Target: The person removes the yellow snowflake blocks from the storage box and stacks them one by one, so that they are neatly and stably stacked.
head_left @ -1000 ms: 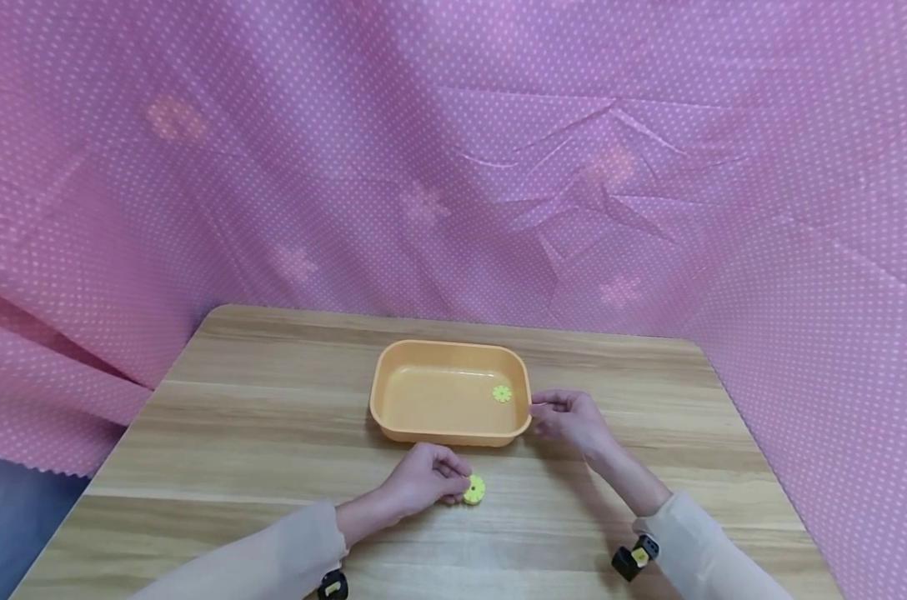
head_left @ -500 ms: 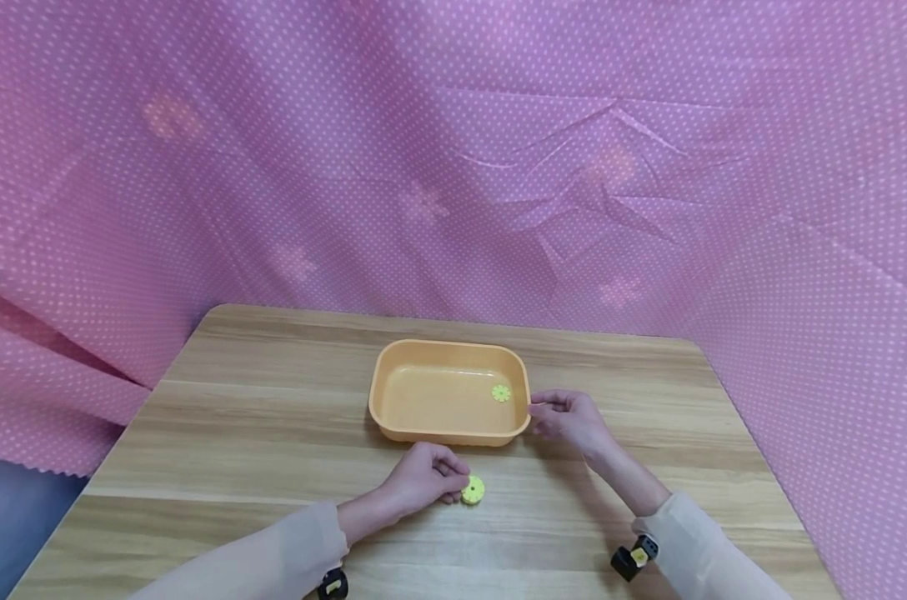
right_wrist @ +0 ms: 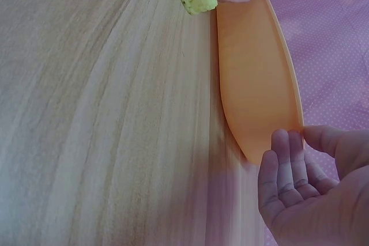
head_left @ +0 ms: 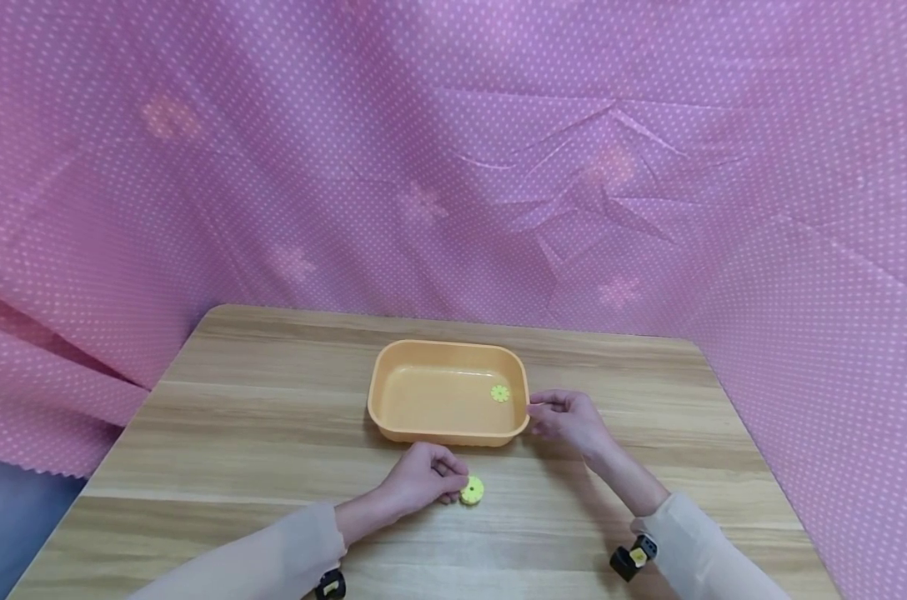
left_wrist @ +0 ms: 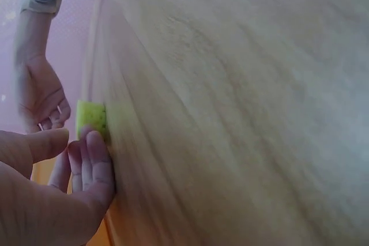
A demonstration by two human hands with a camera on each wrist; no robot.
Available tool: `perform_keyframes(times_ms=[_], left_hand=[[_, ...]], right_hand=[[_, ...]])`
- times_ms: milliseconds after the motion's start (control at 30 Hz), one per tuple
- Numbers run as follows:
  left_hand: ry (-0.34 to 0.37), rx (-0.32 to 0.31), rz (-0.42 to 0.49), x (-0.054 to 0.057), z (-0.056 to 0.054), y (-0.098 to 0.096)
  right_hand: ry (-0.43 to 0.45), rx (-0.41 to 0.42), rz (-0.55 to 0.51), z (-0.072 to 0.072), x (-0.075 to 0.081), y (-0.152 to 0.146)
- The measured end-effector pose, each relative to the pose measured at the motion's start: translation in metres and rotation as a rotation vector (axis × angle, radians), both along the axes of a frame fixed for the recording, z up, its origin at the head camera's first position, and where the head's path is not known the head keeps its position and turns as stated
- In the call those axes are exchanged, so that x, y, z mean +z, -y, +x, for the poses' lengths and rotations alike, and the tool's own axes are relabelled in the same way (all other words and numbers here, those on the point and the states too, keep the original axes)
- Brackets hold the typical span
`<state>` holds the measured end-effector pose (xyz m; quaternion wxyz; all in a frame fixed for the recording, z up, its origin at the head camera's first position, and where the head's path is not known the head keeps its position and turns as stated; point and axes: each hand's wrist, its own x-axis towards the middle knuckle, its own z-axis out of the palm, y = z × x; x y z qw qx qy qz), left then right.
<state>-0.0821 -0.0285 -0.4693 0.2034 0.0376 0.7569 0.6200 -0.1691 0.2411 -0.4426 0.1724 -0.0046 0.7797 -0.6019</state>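
In the head view my left hand (head_left: 427,478) lies on the table, fingertips right at a short stack of yellow-green snowflake discs (head_left: 473,492). The left wrist view shows relaxed fingers (left_wrist: 99,171) against the stack's near side, with the thumb apart from them. My right hand (head_left: 569,419) is beside the right end of an orange rectangular tray (head_left: 442,439). Seen from the right wrist, its thumb tip is at the tray's rim and its fairly straight fingers (right_wrist: 282,159) are by the outer wall. One flat snowflake disc (head_left: 500,393) lies inside the tray, near its right end.
A wood-grain table (head_left: 273,433) carries the tray and the stack. Pink dotted cloth (head_left: 453,167) hangs behind the table and along both sides. Each wrist wears a small black camera (head_left: 633,558).
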Motion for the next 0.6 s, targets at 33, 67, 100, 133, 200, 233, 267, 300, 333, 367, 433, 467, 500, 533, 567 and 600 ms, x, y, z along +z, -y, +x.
perform_keyframes(times_ms=[33,67,100,133,200,233,267,300,333,367,433,467,500,533,567,600], left_hand=[[-0.004,-0.006,-0.003,0.003,0.000,0.001],[-0.007,-0.013,0.000,0.006,0.000,0.001],[-0.018,-0.023,-0.002,0.010,-0.001,0.002],[-0.032,-0.036,-0.002,0.014,-0.001,0.003],[-0.069,-0.062,0.002,0.024,-0.003,0.003],[-0.085,-0.072,0.005,0.028,-0.005,0.003],[-0.102,-0.079,0.008,0.032,-0.006,0.003],[-0.124,-0.084,0.003,0.037,-0.008,0.002],[-0.137,-0.087,0.001,0.040,-0.010,0.002],[-0.146,-0.087,0.000,0.043,-0.012,0.002],[-0.163,-0.078,-0.017,0.048,-0.016,0.002],[-0.174,-0.074,-0.030,0.050,-0.019,0.001],[-0.179,-0.069,-0.035,0.052,-0.021,0.000],[-0.183,-0.063,-0.040,0.054,-0.024,0.000],[-0.182,-0.056,-0.035,0.055,-0.027,-0.001],[-0.180,-0.048,-0.035,0.056,-0.030,-0.002]], right_hand=[[-0.001,0.001,-0.001,0.000,0.000,0.000],[-0.002,0.003,-0.002,0.000,0.000,0.000],[-0.004,0.004,-0.002,0.000,0.000,0.000],[-0.004,0.005,0.000,0.000,0.000,0.000],[-0.005,0.005,0.001,0.001,0.000,0.000],[-0.005,0.007,0.002,0.001,0.000,-0.001],[-0.006,0.007,0.003,0.001,0.000,-0.001],[-0.008,0.010,0.003,0.002,0.000,-0.002],[-0.007,0.010,0.003,0.002,0.000,-0.002],[-0.006,0.010,0.002,0.002,0.000,-0.002],[-0.005,0.013,0.001,0.003,-0.001,-0.002],[-0.006,0.014,0.001,0.004,-0.001,-0.003],[-0.005,0.015,0.001,0.004,-0.001,-0.003],[-0.004,0.013,0.001,0.005,0.000,-0.003],[-0.005,0.014,0.001,0.005,-0.001,-0.003],[-0.007,0.015,0.001,0.005,-0.001,-0.003]])
